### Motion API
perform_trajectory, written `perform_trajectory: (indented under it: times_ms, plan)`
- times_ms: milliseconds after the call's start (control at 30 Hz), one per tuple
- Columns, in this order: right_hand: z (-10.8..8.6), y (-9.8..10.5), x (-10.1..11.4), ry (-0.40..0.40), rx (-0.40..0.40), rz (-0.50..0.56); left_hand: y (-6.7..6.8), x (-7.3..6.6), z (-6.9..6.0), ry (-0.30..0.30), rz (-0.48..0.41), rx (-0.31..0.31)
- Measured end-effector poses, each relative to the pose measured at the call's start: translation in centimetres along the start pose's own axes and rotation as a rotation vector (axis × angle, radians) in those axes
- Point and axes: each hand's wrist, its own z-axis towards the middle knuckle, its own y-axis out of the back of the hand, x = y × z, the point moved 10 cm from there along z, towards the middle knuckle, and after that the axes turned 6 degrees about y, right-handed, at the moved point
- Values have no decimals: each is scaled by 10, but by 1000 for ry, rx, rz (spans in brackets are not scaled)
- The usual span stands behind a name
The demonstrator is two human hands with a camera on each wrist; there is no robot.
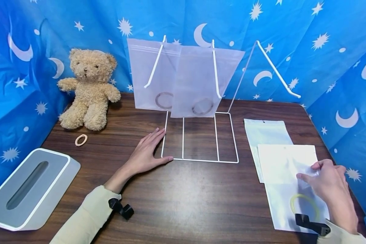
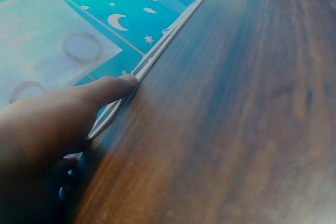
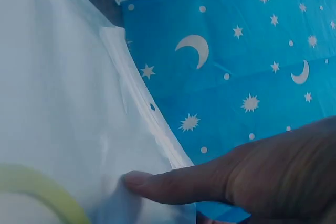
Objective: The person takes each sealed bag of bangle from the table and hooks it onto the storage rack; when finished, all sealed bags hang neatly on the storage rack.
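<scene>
My left hand point(image 1: 147, 154) lies with fingers extended at the front left corner of a white wire rack point(image 1: 238, 162), its thumb touching the front base wire. In the left wrist view the thumb point(image 2: 113, 88) rests against that wire. At the right, my right hand point(image 1: 332, 181) pinches the right edge of a white zip bag point(image 1: 277, 166) that has a yellow-green ring point(image 1: 296, 197) inside. The right wrist view shows the thumb on the bag's front face; the other fingers are mostly hidden behind it. Another zip bag point(image 1: 263, 128) lies partly beneath.
Two translucent bags point(image 1: 152, 76), each with a dark ring, hang on the rack's left and middle hooks. The right hook point(image 1: 277, 69) is bare. To the left are a teddy bear point(image 1: 89, 88), a small beige ring point(image 1: 77, 140) and a grey-topped tissue box point(image 1: 53, 200).
</scene>
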Motion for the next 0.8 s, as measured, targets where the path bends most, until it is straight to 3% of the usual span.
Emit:
perform_trajectory:
  times_ms: [133,300,433,667,800]
  plan:
    - [1,5,-2,57,-40,32,1,-1,0,2,1,2]
    - [1,8,-2,131,-45,145,0,-1,-1,1,-7,3]
    - [-10,20,21,289,-101,251,0,-1,0,-7,-6,6]
    - [-43,50,62,406,-251,490,-2,-1,-1,-12,-7,2]
    - [-62,70,92,555,-335,572,-1,-1,-1,-13,0,0]
